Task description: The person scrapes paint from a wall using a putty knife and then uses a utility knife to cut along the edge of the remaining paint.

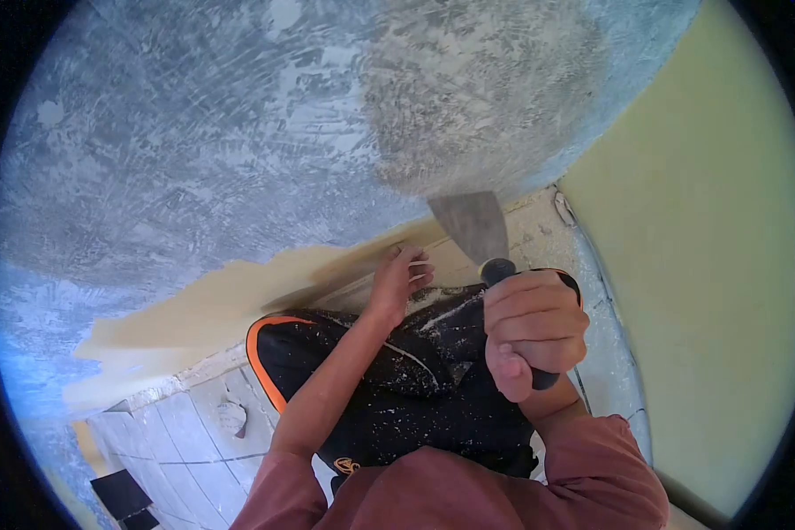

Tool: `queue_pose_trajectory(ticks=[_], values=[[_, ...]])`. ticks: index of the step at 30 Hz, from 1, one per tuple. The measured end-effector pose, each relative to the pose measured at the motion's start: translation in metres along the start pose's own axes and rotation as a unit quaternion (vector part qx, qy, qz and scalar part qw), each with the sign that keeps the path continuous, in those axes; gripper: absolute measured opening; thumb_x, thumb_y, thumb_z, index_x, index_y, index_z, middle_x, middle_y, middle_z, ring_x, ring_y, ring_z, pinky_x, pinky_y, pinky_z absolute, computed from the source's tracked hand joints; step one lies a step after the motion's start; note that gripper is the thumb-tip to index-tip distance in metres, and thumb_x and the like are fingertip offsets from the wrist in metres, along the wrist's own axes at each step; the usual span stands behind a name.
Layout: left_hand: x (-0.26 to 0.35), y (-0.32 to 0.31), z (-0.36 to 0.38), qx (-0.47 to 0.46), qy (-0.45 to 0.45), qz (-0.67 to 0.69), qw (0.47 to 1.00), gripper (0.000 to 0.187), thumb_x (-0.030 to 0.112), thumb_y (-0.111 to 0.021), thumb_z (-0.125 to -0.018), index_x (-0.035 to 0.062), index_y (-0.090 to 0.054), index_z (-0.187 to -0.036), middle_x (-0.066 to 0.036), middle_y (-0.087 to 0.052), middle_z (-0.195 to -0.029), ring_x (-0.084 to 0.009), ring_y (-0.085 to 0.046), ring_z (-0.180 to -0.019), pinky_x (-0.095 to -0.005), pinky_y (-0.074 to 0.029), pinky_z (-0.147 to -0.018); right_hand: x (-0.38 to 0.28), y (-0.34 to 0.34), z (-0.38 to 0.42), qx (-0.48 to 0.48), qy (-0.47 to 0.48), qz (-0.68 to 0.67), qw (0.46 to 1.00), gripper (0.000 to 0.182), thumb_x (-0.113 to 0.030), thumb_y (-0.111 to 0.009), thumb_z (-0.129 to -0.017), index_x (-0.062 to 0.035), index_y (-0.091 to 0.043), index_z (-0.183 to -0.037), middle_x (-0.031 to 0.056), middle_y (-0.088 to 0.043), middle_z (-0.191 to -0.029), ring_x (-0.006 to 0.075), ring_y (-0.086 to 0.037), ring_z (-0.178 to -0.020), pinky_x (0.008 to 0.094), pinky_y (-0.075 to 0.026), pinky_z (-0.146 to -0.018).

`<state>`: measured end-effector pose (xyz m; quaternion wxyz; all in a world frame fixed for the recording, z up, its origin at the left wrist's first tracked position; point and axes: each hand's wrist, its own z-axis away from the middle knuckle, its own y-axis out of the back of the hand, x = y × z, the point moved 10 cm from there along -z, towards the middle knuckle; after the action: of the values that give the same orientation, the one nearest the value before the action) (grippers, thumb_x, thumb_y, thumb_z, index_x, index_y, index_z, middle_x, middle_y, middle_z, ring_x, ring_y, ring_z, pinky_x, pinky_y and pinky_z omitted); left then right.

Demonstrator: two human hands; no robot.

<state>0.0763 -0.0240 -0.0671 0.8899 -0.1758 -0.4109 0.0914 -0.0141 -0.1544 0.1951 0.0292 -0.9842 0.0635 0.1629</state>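
Observation:
My right hand (537,329) is wrapped round the dark handle of a putty knife (474,224), which points up and forward. The tip of its broad metal blade overlaps the lower edge of a greyish, darker patch (477,88) on the mottled blue wall (238,132). My left hand (401,278) hangs over my lap near the foot of the wall, its fingers loosely bent and apart, with nothing in them. Below the blue, a beige strip (194,322) with a ragged upper edge is bare of that coating.
A plain yellow-green wall (698,247) meets the blue one in a corner at the right. Pale dusty floor tiles (181,433) carry a flake of debris (231,419). White crumbs dot my black trousers (397,424). A dark flat piece (121,495) lies at lower left.

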Motion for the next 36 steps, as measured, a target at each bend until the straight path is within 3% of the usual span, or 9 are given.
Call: queue_pose_trajectory(ticks=[7,9,10,12,16,17,28,34,36], values=[[0.003,-0.003,0.001,0.009,-0.011,-0.019,1.000,0.017,0.019,-0.052,-0.085,0.0054,-0.047,-0.096,-0.006,-0.052,-0.089,-0.0170,-0.057,-0.077,-0.0303,-0.049,-0.069,-0.007,0.013,-0.002,0.003,-0.002,0.056,0.998,0.017,-0.007,-0.057,-0.074,-0.0047,-0.050,-0.058,0.0059,-0.053,-0.052,0.0190,-0.054,-0.043,0.0322,-0.048,-0.045],[-0.001,-0.001,0.000,0.014,-0.008,-0.010,1.000,0.017,0.018,-0.052,-0.085,0.0054,-0.047,-0.095,-0.007,-0.052,-0.089,-0.0170,-0.057,-0.077,-0.0304,-0.049,-0.069,0.012,0.001,0.015,-0.080,-0.045,0.305,0.948,0.018,-0.007,-0.057,-0.074,-0.0059,-0.050,-0.058,0.0060,-0.054,-0.053,0.0203,-0.055,-0.046,0.0329,-0.049,-0.048],[-0.002,0.000,0.001,0.012,-0.005,-0.016,1.000,0.017,0.019,-0.051,-0.085,0.0054,-0.047,-0.095,-0.007,-0.052,-0.090,-0.0171,-0.057,-0.077,-0.0306,-0.049,-0.069,0.015,-0.001,0.014,-0.084,-0.046,0.307,0.947,0.018,-0.007,-0.057,-0.074,-0.0059,-0.050,-0.058,0.0060,-0.054,-0.053,0.0203,-0.055,-0.046,0.0329,-0.049,-0.048],[-0.003,-0.005,-0.001,0.006,-0.003,-0.025,1.000,0.017,0.019,-0.051,-0.085,0.0055,-0.047,-0.094,-0.007,-0.052,-0.090,-0.0172,-0.057,-0.077,-0.0308,-0.049,-0.069,0.015,0.012,0.003,0.045,-0.018,-0.020,0.999,0.019,-0.009,-0.059,-0.075,-0.0083,-0.050,-0.059,0.0043,-0.055,-0.054,0.0207,-0.056,-0.046,0.0332,-0.049,-0.049],[0.000,0.000,-0.001,0.010,-0.010,-0.028,1.000,0.016,0.019,-0.051,-0.085,0.0057,-0.047,-0.094,-0.006,-0.052,-0.089,-0.0173,-0.057,-0.077,-0.0308,-0.049,-0.069,-0.011,0.016,-0.008,0.012,0.010,0.111,0.994,0.016,-0.005,-0.057,-0.073,-0.0046,-0.047,-0.061,0.0050,-0.053,-0.052,0.0189,-0.051,-0.041,0.0331,-0.048,-0.045],[-0.003,-0.001,-0.001,0.011,-0.008,-0.020,1.000,0.016,0.019,-0.051,-0.085,0.0057,-0.047,-0.094,-0.006,-0.052,-0.089,-0.0174,-0.057,-0.077,-0.0308,-0.049,-0.069,0.012,0.009,0.002,0.023,0.018,-0.013,0.999,0.017,-0.006,-0.057,-0.074,-0.0058,-0.047,-0.060,0.0058,-0.053,-0.053,0.0201,-0.053,-0.043,0.0319,-0.048,-0.046],[-0.005,-0.007,-0.001,-0.001,-0.010,-0.034,0.999,0.018,0.021,-0.052,-0.086,0.0063,-0.048,-0.095,-0.006,-0.053,-0.088,-0.0173,-0.057,-0.076,-0.0306,-0.049,-0.068,0.000,0.023,0.002,0.061,0.024,0.068,0.996,0.018,-0.009,-0.058,-0.071,-0.0065,-0.050,-0.056,0.0033,-0.051,-0.049,0.0184,-0.053,-0.042,0.0307,-0.047,-0.045],[0.000,-0.006,-0.006,0.004,-0.016,-0.021,1.000,0.017,0.021,-0.050,-0.087,0.0060,-0.048,-0.094,-0.007,-0.053,-0.088,-0.0174,-0.057,-0.077,-0.0306,-0.049,-0.068,0.014,0.015,-0.001,0.043,-0.018,-0.019,0.999,0.016,-0.001,-0.057,-0.067,-0.0070,-0.050,-0.055,0.0038,-0.053,-0.051,0.0187,-0.055,-0.046,0.0319,-0.048,-0.049],[0.002,-0.002,-0.004,0.010,-0.017,-0.033,0.999,0.017,0.020,-0.050,-0.087,0.0058,-0.048,-0.094,-0.007,-0.052,-0.088,-0.0174,-0.057,-0.077,-0.0307,-0.049,-0.068,0.004,0.024,0.008,0.006,-0.071,0.202,0.977,0.014,0.000,-0.056,-0.068,-0.0072,-0.050,-0.057,0.0036,-0.053,-0.051,0.0188,-0.056,-0.048,0.0333,-0.048,-0.051]])
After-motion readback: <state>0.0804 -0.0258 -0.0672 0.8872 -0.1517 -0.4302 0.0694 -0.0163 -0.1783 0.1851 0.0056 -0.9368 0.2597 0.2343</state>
